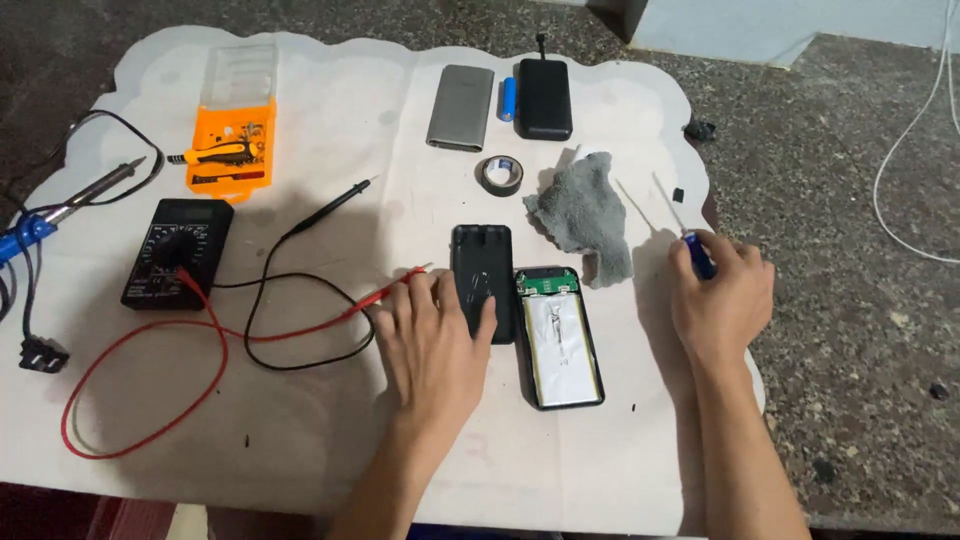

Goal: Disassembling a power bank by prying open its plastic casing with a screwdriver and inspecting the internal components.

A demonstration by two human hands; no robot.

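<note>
An opened power bank (561,335) lies near the middle of a white mat (330,130) spread over the speckled stone desk (860,300). Its silvery battery pouch faces up, with a small green circuit board at the far end. Just beside it, on its left, lies its black cover (481,270), flat and parallel to it.

The left hand (430,345) rests palm down on the mat, fingers spread and loose, with the thumb and the nearest fingertips lying on the lower part of the black cover. It grips nothing. The right hand (722,295) is to the right of the power bank, near the mat's edge, closed around the blue handle of a thin screwdriver (682,228) whose shaft points away and up to the left.

A crumpled grey cloth (585,215) sits just beyond the power bank, between it and the screwdriver. A roll of black tape (500,174) lies just left of the cloth. Farther off are a grey power bank (461,108), a blue cylindrical cell (508,99) and a black power bank (545,98), side by side.

On the left part of the mat, a black multimeter (176,252) lies with its red lead (150,400) and black lead (300,300) looping across the mat; the red probe tip reaches almost to the left hand. Beyond it stands an orange screwdriver-bit case (232,135) with a clear lid. A soldering iron (60,205) with a blue handle lies at the mat's left edge.
</note>
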